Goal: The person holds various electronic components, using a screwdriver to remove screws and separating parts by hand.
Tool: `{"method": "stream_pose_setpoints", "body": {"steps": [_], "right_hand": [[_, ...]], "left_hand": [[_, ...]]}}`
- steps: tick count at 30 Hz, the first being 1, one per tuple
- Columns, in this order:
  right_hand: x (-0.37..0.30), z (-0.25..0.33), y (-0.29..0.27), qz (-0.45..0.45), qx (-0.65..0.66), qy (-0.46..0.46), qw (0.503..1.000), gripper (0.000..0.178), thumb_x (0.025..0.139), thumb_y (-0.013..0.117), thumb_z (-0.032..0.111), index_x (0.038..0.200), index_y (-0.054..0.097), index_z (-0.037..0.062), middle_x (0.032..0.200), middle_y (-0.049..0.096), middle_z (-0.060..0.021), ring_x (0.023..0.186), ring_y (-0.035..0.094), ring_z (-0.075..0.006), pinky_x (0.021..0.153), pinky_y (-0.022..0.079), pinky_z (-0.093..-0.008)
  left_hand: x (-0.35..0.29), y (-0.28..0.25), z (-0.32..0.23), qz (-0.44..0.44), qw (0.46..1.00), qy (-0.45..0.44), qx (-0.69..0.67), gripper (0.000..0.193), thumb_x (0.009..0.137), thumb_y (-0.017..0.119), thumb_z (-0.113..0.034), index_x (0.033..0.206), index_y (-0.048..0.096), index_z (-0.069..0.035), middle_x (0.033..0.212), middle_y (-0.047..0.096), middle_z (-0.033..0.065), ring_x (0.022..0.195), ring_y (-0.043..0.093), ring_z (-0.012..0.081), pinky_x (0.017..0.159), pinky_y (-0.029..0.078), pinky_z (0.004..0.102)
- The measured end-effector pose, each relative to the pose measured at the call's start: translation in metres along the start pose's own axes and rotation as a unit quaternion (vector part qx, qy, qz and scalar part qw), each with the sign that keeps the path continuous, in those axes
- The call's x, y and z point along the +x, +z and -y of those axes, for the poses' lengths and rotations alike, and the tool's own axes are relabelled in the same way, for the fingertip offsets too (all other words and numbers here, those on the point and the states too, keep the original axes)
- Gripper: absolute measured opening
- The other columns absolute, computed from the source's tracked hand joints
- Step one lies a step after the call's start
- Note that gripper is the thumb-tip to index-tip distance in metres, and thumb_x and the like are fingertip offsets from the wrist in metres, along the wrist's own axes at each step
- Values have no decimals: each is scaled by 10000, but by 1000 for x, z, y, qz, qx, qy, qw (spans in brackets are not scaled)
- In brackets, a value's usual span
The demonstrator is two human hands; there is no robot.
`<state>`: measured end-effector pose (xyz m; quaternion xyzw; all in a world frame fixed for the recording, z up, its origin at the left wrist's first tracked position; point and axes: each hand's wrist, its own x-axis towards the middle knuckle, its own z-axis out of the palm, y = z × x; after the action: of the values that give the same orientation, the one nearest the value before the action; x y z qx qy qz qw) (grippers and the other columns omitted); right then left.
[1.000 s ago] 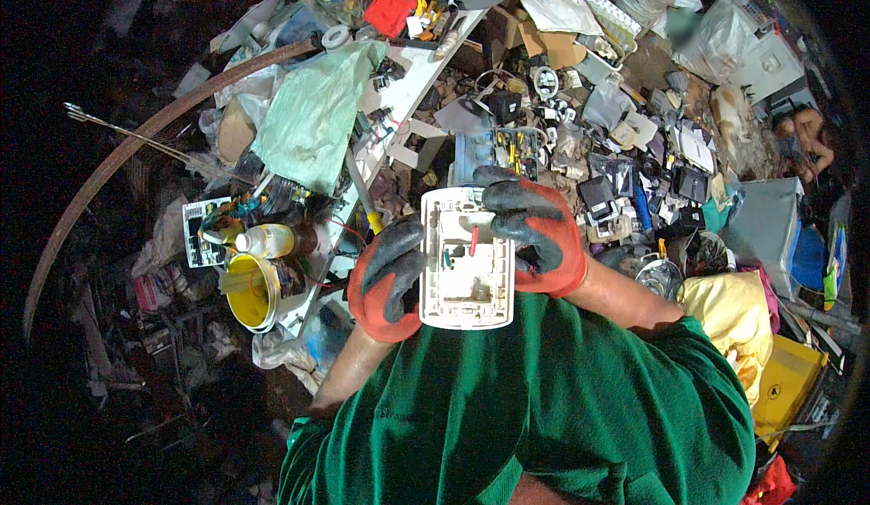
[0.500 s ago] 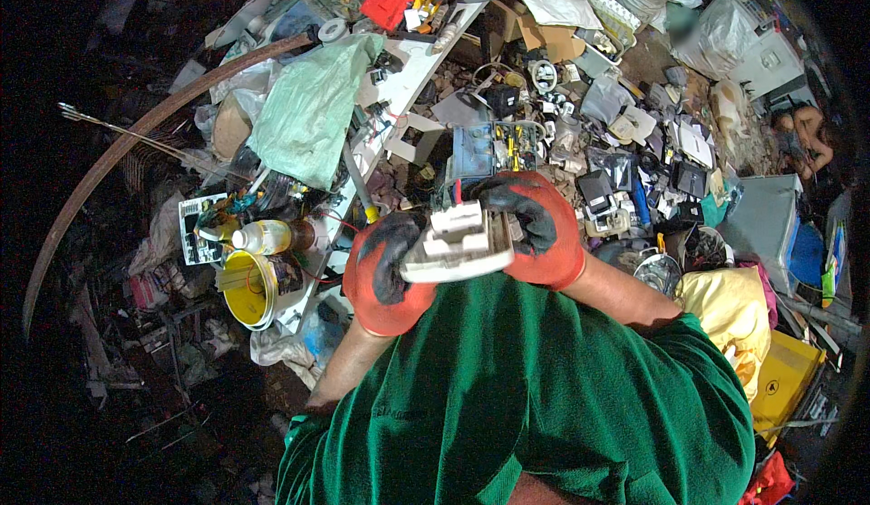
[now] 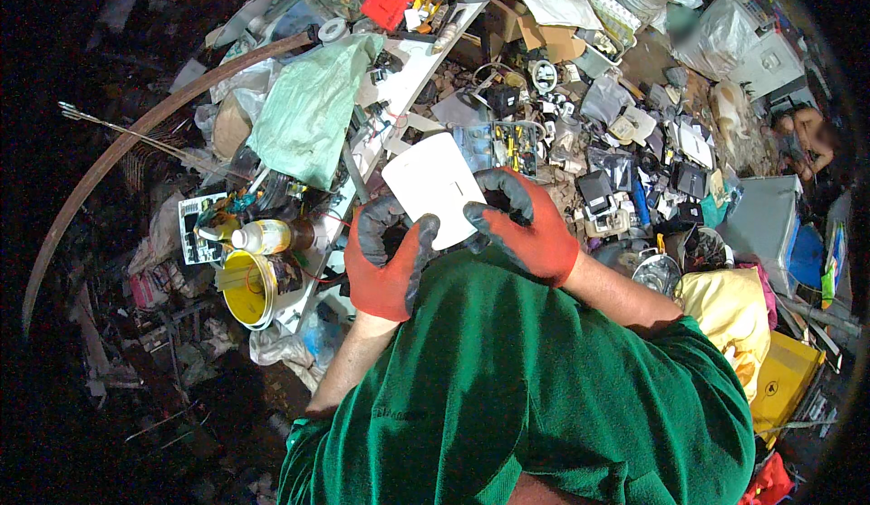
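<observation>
A white plastic device (image 3: 437,188) with a smooth flat face and one curved end is held up in front of my green shirt. My left hand (image 3: 388,260), in a red glove with black fingers, pinches its lower left side. My right hand (image 3: 533,233), gloved the same way, closes on its lower right side, thumb on the flat face. The device's underside is hidden. Just beyond it lies a blue tool case (image 3: 476,147) with yellow-handled tools inside, partly covered by the device.
A white plank (image 3: 385,111) slants past my left hand, partly under a pale green sheet (image 3: 313,111). Beside it stand a yellow bucket (image 3: 246,289) and a bottle (image 3: 263,237). Mixed electronic scrap (image 3: 634,169) covers the ground at right. Another person (image 3: 805,138) is at the far right.
The white device has been turned over: the raised white blocks on it have gone out of sight and its flat face now shows. Both hands have shifted their grip.
</observation>
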<state>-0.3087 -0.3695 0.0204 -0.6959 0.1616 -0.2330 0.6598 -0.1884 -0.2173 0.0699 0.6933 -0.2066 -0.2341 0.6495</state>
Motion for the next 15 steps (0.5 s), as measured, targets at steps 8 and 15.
{"method": "stream_pose_setpoints", "body": {"steps": [8,15], "right_hand": [[2,-8,5,44,4,-36,998,680,852,658,133,1425,316,3,1359,481,-168,1251,463,-220,1064,349,-352],[4,-19,8,109,177,16,978,718,897,621,116,1487,223,19,1455,398,-129,1317,394,-195,1110,295,-347]], "left_hand": [[-7,6,7,-31,993,61,92,359,769,773,-65,1067,587,7,935,669,80,809,618,113,702,502,262],[-4,-4,10,98,905,261,322,433,690,797,-142,1069,622,-28,968,657,181,810,667,301,730,537,360]]}}
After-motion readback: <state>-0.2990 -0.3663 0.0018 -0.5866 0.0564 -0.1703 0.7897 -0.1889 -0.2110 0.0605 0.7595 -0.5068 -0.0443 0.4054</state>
